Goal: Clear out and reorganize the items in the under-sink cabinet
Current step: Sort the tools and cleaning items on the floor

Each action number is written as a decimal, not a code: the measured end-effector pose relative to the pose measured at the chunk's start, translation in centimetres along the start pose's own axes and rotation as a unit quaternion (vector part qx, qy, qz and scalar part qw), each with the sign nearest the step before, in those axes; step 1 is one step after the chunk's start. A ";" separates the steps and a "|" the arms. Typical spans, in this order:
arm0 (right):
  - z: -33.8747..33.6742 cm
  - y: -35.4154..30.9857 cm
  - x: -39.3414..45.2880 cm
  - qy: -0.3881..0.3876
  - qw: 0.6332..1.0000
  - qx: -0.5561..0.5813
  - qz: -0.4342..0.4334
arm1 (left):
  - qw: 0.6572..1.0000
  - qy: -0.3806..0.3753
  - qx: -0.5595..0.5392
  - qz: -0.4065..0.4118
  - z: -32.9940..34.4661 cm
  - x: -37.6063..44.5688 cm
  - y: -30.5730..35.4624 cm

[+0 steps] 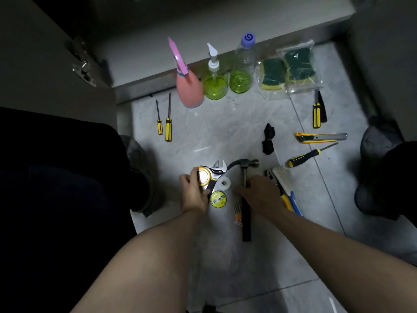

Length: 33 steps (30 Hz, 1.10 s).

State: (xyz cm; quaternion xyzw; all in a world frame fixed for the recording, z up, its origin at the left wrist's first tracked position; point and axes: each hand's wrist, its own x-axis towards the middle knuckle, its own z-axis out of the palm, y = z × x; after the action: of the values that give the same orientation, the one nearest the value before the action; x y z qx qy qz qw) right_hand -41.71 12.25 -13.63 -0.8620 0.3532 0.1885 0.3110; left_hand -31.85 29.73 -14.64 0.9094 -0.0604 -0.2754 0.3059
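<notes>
A: What do my hands have?

B: Your left hand (194,188) pinches the yellow tape roll (204,176), up by the wrench (217,168). Your right hand (261,190) lies flat, fingers (242,192) spread, on the hammer (245,195).

A: Which way does the hammer lie on the floor (214,129)?

B: Head away from me, handle toward me, right under the right hand, so that one is nearer

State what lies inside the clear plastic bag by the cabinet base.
The clear plastic bag holds two sponges, green scouring side up with yellow foam showing along their lower edges. Their undersides are covered, and anything beneath them cannot be seen.
</notes>
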 end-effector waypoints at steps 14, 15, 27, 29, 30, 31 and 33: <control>-3.4 3.0 -2.9 0.095 0.992 0.065 0.046 | 0.992 -0.120 -0.025 0.040 4.2 -2.5 4.8; -3.4 2.9 -2.9 0.100 0.992 0.066 0.037 | 0.990 -0.133 -0.022 0.049 4.1 -2.3 4.9; 2.5 -9.3 -0.2 0.031 0.992 0.062 -0.105 | 0.960 0.082 -0.087 -0.254 -5.3 1.6 0.0; 4.0 -10.7 0.5 0.002 0.994 0.047 -0.094 | 0.961 0.066 -0.055 -0.262 -5.8 1.2 -1.0; 4.5 -11.0 1.0 -0.020 0.996 0.034 -0.081 | 0.963 0.056 -0.034 -0.263 -6.0 0.8 -1.4; 4.9 -11.2 1.4 -0.045 0.996 0.026 -0.069 | 0.964 0.045 -0.018 -0.262 -6.1 0.5 -1.9; 5.1 -11.3 2.3 -0.082 0.995 0.032 -0.056 | 0.968 0.013 0.008 -0.252 -6.1 -0.2 -2.7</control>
State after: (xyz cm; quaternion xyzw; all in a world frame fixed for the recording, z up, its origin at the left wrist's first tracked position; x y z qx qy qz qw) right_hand -32.49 20.78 -14.12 -0.8515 0.2836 0.2292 0.3767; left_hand -28.88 35.14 -12.14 0.9011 0.1724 -0.3317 0.2198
